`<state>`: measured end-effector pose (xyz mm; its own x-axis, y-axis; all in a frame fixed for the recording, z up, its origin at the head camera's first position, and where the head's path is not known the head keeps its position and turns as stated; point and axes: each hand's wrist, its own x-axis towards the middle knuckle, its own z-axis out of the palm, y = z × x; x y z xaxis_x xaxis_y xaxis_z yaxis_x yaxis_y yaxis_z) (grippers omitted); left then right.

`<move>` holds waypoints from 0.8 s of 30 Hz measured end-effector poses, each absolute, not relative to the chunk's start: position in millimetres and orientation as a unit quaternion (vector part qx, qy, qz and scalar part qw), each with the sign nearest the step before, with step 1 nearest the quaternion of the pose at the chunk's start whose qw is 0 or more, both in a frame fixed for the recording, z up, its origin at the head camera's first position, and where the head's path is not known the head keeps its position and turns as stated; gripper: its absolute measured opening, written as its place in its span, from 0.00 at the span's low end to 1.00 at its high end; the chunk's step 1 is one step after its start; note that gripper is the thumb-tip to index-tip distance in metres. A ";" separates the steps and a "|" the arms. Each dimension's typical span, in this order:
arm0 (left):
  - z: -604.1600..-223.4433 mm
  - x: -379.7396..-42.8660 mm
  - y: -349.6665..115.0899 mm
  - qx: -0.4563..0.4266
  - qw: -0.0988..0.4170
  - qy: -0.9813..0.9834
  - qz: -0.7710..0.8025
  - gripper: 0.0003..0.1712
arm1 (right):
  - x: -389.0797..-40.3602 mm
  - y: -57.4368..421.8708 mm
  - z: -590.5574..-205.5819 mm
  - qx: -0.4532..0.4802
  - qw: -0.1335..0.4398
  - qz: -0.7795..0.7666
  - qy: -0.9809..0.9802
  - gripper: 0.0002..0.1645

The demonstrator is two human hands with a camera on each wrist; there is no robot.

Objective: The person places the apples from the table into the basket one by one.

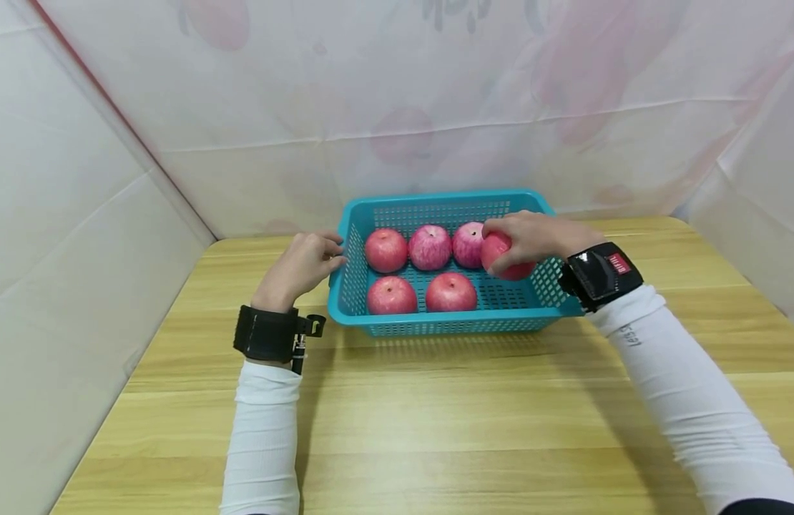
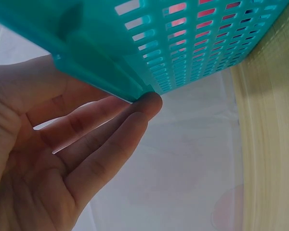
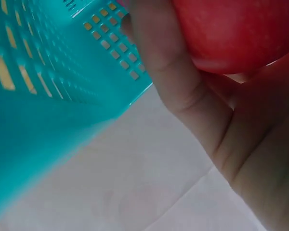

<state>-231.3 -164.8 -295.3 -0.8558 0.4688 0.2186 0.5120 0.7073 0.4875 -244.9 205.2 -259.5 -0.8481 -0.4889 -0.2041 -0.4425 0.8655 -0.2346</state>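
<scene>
Inside a blue plastic basket [image 1: 435,323] are several red apples, among them a front left apple [image 1: 392,295], a front middle apple [image 1: 451,292] and a back left apple [image 1: 386,250]. My right hand [image 1: 532,236] grips another apple [image 1: 509,261] over the basket's right part; this apple [image 3: 241,33] fills the upper right of the right wrist view. At the basket's left end is my left hand [image 1: 303,265]. In the left wrist view, its loosely extended fingers [image 2: 111,144] touch the basket's rim [image 2: 101,77], which hides part of the hand.
The basket stands on a light wooden table [image 1: 423,429], near the back edge. Behind it hangs a pale cloth [image 1: 307,107] with faded fruit prints, and more cloth [image 1: 69,236] borders the left side. Both wrists wear black straps [image 1: 266,332].
</scene>
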 end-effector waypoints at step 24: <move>-294.2 -231.0 -164.7 -0.264 0.039 -0.924 -0.274 0.13 | -245.0 200.1 -269.2 -0.195 0.262 -0.104 0.939 0.42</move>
<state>-231.0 -164.7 -294.2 -0.8575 0.4670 0.2160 0.5092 0.7103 0.4860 -245.0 200.1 -269.2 -0.7860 -0.4212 -0.4526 -0.3124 0.9023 -0.2971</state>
